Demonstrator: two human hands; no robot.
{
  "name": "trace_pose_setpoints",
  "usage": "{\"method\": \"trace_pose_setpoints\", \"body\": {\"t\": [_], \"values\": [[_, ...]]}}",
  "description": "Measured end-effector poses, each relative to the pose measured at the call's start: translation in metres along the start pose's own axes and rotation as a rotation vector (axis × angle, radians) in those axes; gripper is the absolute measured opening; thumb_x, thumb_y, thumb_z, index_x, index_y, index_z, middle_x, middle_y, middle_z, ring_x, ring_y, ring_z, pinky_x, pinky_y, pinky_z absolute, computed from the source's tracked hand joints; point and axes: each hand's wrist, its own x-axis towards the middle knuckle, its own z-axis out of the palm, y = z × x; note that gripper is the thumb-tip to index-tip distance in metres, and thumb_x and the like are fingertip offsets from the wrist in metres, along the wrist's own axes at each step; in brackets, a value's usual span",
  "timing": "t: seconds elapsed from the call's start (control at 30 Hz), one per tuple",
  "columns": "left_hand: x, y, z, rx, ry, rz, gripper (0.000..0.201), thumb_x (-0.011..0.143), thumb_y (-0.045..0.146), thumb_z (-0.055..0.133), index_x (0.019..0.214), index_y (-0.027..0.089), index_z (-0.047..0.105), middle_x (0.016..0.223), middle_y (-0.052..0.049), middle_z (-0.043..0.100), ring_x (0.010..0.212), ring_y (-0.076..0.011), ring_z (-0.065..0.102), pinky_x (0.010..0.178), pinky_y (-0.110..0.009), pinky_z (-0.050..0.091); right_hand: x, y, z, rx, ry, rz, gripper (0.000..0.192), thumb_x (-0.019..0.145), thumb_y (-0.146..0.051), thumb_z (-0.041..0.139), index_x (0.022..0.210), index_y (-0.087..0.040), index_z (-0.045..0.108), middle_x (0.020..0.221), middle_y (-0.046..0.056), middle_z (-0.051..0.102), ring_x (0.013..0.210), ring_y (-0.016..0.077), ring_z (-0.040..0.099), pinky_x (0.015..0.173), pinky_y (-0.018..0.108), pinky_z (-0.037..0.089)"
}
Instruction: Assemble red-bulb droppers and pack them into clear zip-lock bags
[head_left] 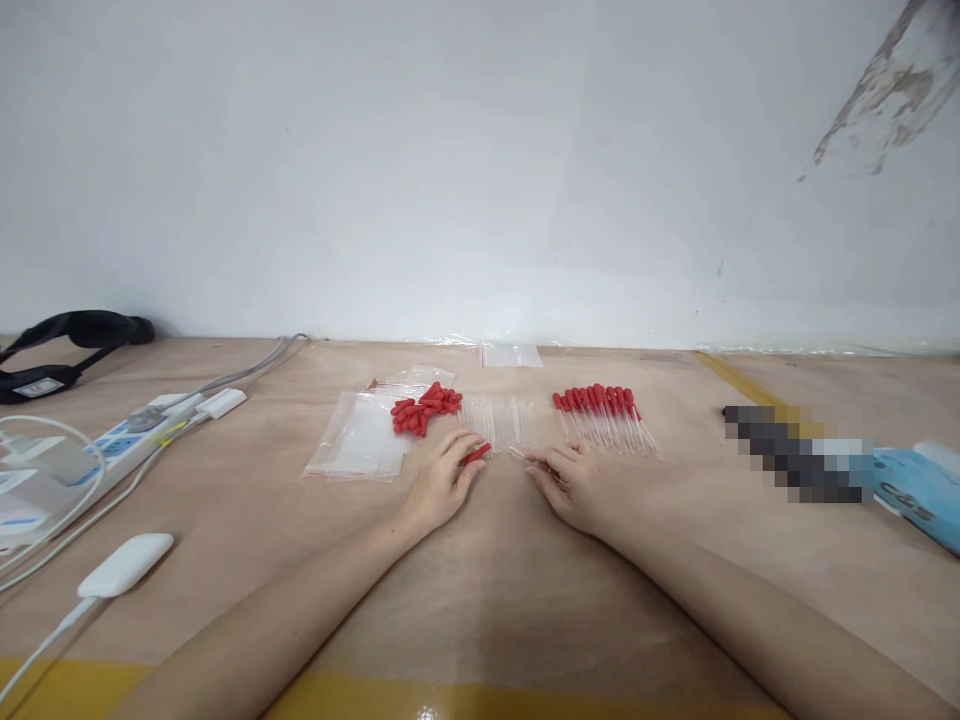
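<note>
Between thumb and fingers, my left hand (442, 485) pinches a red rubber dropper bulb (477, 454), its end pointing right. My right hand (568, 487) is closed on a thin clear dropper tube (517, 453) that points toward the bulb; the two are apart. A pile of loose red bulbs (424, 408) lies just beyond my left hand. Several bare clear tubes (480, 415) lie side by side between and beyond both hands. Past my right hand is a row of droppers (604, 402), red bulbs on clear tubes.
Clear plastic bags (352, 440) lie left of the bulbs, another bag (511, 356) by the wall. At left are a power strip (124, 440), cables, a white device (126, 565) and a black strap-like object (75, 345). A blue packet (915, 490) and a pixelated dark object (795, 455) are at right.
</note>
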Motion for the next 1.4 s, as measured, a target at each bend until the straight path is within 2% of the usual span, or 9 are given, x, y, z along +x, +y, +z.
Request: {"method": "trace_pose_setpoints", "body": {"t": [0.17,0.3,0.53,0.7,0.9,1.13,1.27,1.4], "values": [[-0.002,0.001,0.003,-0.068,-0.087,-0.015,0.019,0.084,0.019,0.047,0.099,0.018,0.059,0.107,-0.006,0.057,0.099,-0.0164,0.055,0.084,-0.029,0.047,-0.001,0.001,0.008,0.082,0.022,-0.043,0.020,0.085,-0.026,0.043,0.092,-0.017,0.060,0.076,0.004,0.064,0.065,0.0123,0.054,0.073,0.029,0.032],[-0.002,0.002,0.003,-0.137,-0.098,-0.018,0.019,0.084,0.019,0.046,0.098,0.018,0.059,0.102,-0.006,0.060,0.096,-0.0156,0.056,0.084,-0.029,0.046,-0.002,0.001,0.016,0.135,0.012,-0.094,0.018,0.085,-0.025,0.043,0.091,-0.017,0.059,0.072,0.001,0.062,0.060,0.0100,0.052,0.072,0.028,0.033],[-0.006,0.000,0.012,-0.285,-0.104,-0.169,0.019,0.085,0.028,0.047,0.092,0.017,0.060,0.085,-0.003,0.065,0.074,-0.0145,0.059,0.067,-0.026,0.047,-0.005,0.001,0.027,0.192,0.028,-0.101,0.018,0.085,-0.028,0.044,0.079,-0.018,0.058,0.064,0.000,0.056,0.059,0.0103,0.050,0.067,0.027,0.032],[-0.009,-0.006,0.018,-0.496,-0.161,-0.264,0.021,0.083,0.032,0.048,0.090,0.015,0.059,0.071,-0.002,0.061,0.060,-0.0118,0.057,0.058,-0.023,0.047,-0.007,0.001,0.025,0.191,-0.022,-0.118,0.018,0.086,-0.027,0.043,0.085,-0.020,0.060,0.068,-0.001,0.060,0.059,0.0098,0.051,0.068,0.028,0.030],[-0.009,-0.002,0.012,-0.560,-0.279,-0.263,0.021,0.082,0.031,0.050,0.086,0.013,0.060,0.064,-0.001,0.058,0.058,-0.0102,0.054,0.057,-0.021,0.044,-0.001,0.006,0.015,0.115,-0.066,-0.192,0.020,0.086,-0.025,0.044,0.092,-0.023,0.063,0.073,-0.001,0.063,0.061,0.0086,0.052,0.069,0.029,0.026],[-0.010,0.006,0.009,-0.440,-0.309,-0.267,0.021,0.081,0.031,0.050,0.084,0.013,0.061,0.061,-0.001,0.058,0.055,-0.0105,0.052,0.052,-0.020,0.041,-0.001,0.007,0.011,0.014,-0.054,-0.255,0.024,0.087,-0.023,0.040,0.092,-0.023,0.064,0.074,0.001,0.063,0.061,0.0098,0.051,0.069,0.030,0.023],[-0.011,0.007,0.007,-0.303,-0.301,-0.166,0.021,0.083,0.031,0.048,0.085,0.015,0.062,0.074,-0.003,0.062,0.064,-0.0122,0.054,0.059,-0.022,0.042,-0.003,0.000,0.009,-0.008,-0.065,-0.244,0.025,0.086,-0.022,0.039,0.083,-0.021,0.064,0.066,0.001,0.060,0.058,0.0104,0.047,0.068,0.030,0.022],[-0.011,0.009,0.004,-0.223,-0.313,-0.059,0.021,0.084,0.030,0.046,0.083,0.016,0.061,0.075,-0.003,0.061,0.068,-0.0132,0.054,0.061,-0.022,0.042,-0.001,-0.005,0.007,-0.018,-0.100,-0.251,0.026,0.086,-0.022,0.038,0.077,-0.018,0.062,0.065,0.001,0.059,0.056,0.0104,0.045,0.068,0.030,0.022]]}}
